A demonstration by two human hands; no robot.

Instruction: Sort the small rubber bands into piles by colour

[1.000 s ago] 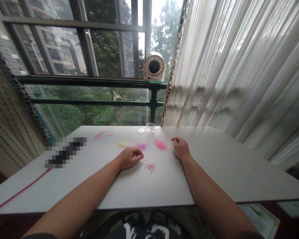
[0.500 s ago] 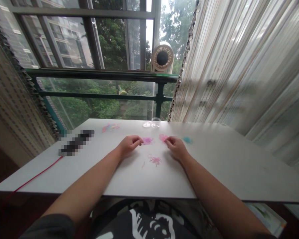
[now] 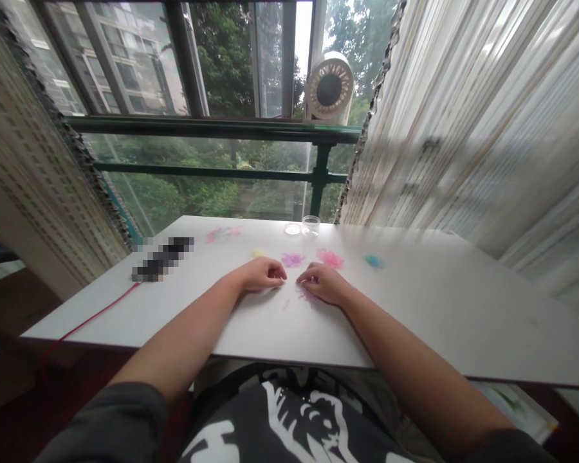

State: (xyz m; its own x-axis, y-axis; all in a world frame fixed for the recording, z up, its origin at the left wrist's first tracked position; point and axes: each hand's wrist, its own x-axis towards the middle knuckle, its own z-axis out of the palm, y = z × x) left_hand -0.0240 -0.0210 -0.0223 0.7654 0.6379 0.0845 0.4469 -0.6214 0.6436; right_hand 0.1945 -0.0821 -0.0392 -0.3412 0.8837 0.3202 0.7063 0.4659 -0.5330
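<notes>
My left hand (image 3: 264, 275) rests low over the white table (image 3: 174, 308), its fingers loosely curled and a gap showing between thumb and forefinger. I see nothing in it. My right hand (image 3: 322, 283) reaches down with fingers bent and apart, over a small pile of thin pink loops (image 3: 307, 294) that look like rubber bands; it partly covers them. A single pink loop (image 3: 286, 303) lies just left of that pile. Beyond the hands are a purple heap (image 3: 293, 259), a brighter pink heap (image 3: 330, 258) and a yellow heap (image 3: 258, 253) behind my left hand.
A teal heap (image 3: 374, 261) lies to the right, a mixed-colour heap (image 3: 223, 233) at the back left. A clear round tub (image 3: 311, 226) and its lid (image 3: 293, 229) stand at the back edge. A blurred dark object (image 3: 163, 259) with a red cord (image 3: 99, 313) is at left.
Both hands have drawn in from the purple and bright pink heaps toward the middle. The right hand now covers part of the near pink pile. The view has shifted slightly.
</notes>
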